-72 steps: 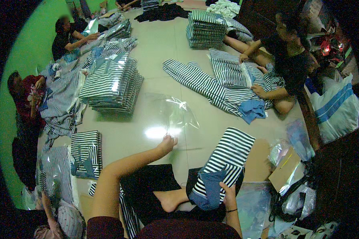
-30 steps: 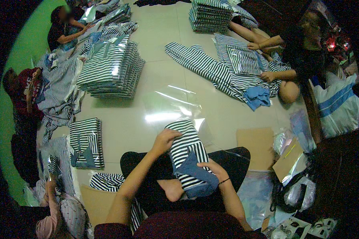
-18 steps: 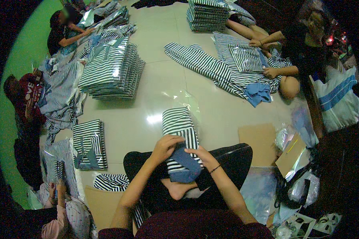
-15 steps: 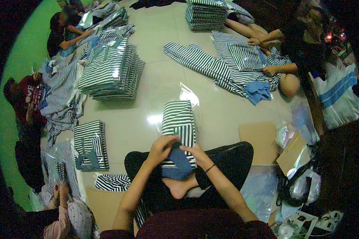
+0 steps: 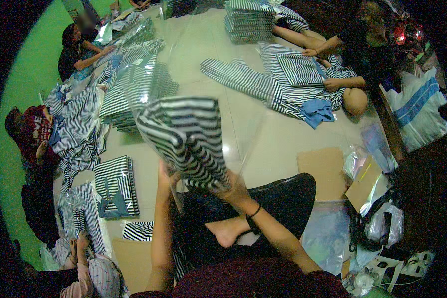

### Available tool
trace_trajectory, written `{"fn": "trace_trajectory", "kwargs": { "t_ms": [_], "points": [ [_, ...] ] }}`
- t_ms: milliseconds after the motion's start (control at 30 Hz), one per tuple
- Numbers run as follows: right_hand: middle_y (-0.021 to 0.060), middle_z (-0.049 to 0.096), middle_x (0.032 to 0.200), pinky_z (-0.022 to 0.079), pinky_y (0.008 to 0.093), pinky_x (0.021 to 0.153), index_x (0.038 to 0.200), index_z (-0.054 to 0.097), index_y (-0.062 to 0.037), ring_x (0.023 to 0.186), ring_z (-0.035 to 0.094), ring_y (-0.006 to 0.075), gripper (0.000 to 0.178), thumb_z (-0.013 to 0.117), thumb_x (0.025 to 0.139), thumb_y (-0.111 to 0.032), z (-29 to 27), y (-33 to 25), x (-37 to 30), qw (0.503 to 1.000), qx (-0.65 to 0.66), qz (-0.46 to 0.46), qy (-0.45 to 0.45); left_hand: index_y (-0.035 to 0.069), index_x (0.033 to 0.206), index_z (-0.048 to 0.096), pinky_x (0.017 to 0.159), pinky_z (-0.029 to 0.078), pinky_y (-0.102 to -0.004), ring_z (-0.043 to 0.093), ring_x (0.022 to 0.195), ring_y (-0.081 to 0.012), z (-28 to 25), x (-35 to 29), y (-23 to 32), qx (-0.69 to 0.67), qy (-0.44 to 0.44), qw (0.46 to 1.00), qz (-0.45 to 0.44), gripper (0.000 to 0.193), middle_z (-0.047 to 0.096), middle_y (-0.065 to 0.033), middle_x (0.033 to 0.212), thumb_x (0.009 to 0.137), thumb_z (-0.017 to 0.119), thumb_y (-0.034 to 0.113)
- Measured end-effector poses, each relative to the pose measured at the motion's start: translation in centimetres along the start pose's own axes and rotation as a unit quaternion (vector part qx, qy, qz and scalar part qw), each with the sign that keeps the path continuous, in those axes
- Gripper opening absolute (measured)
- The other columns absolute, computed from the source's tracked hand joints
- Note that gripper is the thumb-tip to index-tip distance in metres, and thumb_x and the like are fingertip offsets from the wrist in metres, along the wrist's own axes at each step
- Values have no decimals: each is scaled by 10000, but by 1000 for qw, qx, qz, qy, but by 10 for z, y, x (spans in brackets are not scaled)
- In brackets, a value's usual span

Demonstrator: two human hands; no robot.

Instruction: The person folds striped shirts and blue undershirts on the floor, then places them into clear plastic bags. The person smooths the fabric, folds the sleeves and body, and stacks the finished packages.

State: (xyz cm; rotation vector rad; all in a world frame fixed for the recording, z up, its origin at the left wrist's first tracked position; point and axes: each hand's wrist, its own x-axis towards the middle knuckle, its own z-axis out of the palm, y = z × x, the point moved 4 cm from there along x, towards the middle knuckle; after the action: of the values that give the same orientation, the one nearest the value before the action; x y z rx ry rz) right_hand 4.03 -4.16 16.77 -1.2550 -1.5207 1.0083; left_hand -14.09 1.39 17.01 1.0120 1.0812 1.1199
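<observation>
A folded black-and-white striped garment (image 5: 193,131), with clear plastic film around and above it, is raised over my crossed legs. Its stripes look wavy and a little blurred. At its lower left edge my left hand (image 5: 169,175) is closed, its fingers partly behind the bundle and film. My right hand (image 5: 235,189) grips the lower right corner. Left of my legs lies a folded striped garment with blue parts (image 5: 115,186). Close by is a small striped cloth piece (image 5: 138,231).
A tall stack of bagged striped garments (image 5: 129,99) stands ahead left, another stack (image 5: 248,22) far back. Co-workers sit on both sides; one at right handles a striped garment (image 5: 300,69). Cardboard (image 5: 320,169) and plastic bags (image 5: 323,236) lie right of my knee.
The striped garment has been lifted off my lap, up toward me, and its blue part no longer shows. My hands have moved apart to its lower corners.
</observation>
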Motion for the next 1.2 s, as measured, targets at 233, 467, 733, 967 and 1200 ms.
{"fn": "trace_trajectory", "kwargs": {
  "t_ms": [233,467,733,967,1200],
  "points": [
    [73,555,971,412,303,795,1049,475,-43,871,527,166,546,707,578,-192,-50,-26,42,972,225,34,-59,-40,1257,140,970,199,-324,258,1181,-247,52,-2,89,-20,-83,984,158,1017,250,-167,1277,538,729,373],
    [41,564,851,433,247,684,980,497,-34,744,536,132,448,670,568,-74,-74,-18,59,983,155,77,60,38,1239,221,847,370,-323,444,1022,-239,81,14,96,58,-59,981,175,740,407,-182,1156,643,656,99],
    [32,550,918,416,260,738,1031,486,-49,812,512,121,492,680,616,-229,-59,89,54,939,283,195,-9,76,1228,253,818,372,-327,467,962,-221,72,42,-58,-145,-47,985,-85,715,435,-137,1122,646,658,170],
    [47,538,943,412,261,731,1083,446,-24,840,516,150,519,673,636,-155,-21,174,24,909,272,315,-26,6,1113,396,831,374,-334,465,961,-225,47,33,-199,-275,59,909,-309,522,481,-115,1056,705,614,250],
    [75,523,965,418,264,734,1082,410,1,839,506,148,556,690,611,-92,-25,189,40,954,162,252,15,45,1076,451,752,444,-329,528,886,-193,36,30,-198,-157,23,943,-291,461,539,-93,997,749,544,356]
  ]
}}
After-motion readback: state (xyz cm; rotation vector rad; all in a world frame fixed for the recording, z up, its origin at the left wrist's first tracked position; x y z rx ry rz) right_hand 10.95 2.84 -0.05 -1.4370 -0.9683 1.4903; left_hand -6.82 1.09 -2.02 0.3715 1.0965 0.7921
